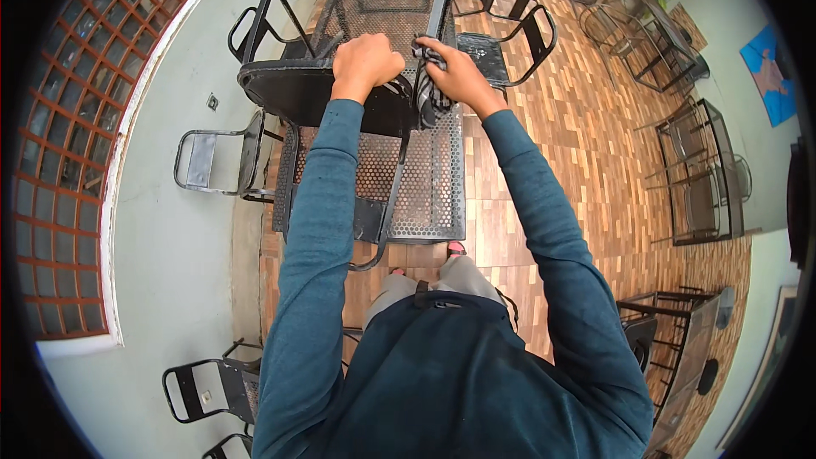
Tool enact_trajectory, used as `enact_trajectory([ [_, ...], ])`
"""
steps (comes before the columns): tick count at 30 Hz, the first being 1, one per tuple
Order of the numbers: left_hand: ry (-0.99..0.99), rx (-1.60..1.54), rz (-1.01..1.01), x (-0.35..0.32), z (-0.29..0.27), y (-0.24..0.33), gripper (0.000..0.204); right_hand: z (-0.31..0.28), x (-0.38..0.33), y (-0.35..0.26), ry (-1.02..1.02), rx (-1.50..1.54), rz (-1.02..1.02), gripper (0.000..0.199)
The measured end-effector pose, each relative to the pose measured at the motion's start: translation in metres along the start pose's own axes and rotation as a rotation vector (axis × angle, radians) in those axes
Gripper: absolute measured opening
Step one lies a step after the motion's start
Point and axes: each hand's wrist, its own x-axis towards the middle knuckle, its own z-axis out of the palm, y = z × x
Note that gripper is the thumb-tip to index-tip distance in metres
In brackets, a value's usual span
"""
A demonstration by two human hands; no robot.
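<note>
A black metal chair [293,85] is turned over on a perforated metal table [438,195], its legs pointing up and away. My left hand [365,64] is closed in a fist at the edge of the chair's seat and grips its frame; the fingertips are hidden. In my right hand [463,76] a black-and-white checked cloth [432,102] is bunched against the chair's grey leg [439,8], with my fingers partly wrapped round both.
Another black chair [501,51] stands right of the table. A chair [212,157] sits close by the left wall, and one more [217,387] is at lower left. Dark tables [714,170] and seats line the right side. Wood-patterned tiles [561,153] cover the floor.
</note>
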Motion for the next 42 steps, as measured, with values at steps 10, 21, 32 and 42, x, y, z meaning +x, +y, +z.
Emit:
enact_trajectory([
  [10, 0.005, 0.096, -0.032, -0.005, 0.018, 0.038, 0.062, -0.047, 0.027, 0.043, -0.219, -0.171, -0.326, 0.063],
  [21, 0.067, 0.241, 0.036, -0.006, 0.039, 0.033, 0.054, -0.075, 0.056, 0.043, -0.314, -0.112, -0.325, 0.065],
  [32, -0.011, 0.21, -0.012, -0.004, 0.029, 0.045, 0.046, -0.062, 0.07, 0.072, -0.121, -0.179, -0.502, 0.065],
  [42, 0.063, 0.23, 0.046, -0.009, 0.028, 0.044, 0.052, -0.066, 0.062, 0.067, -0.158, -0.28, -0.567, 0.072],
])
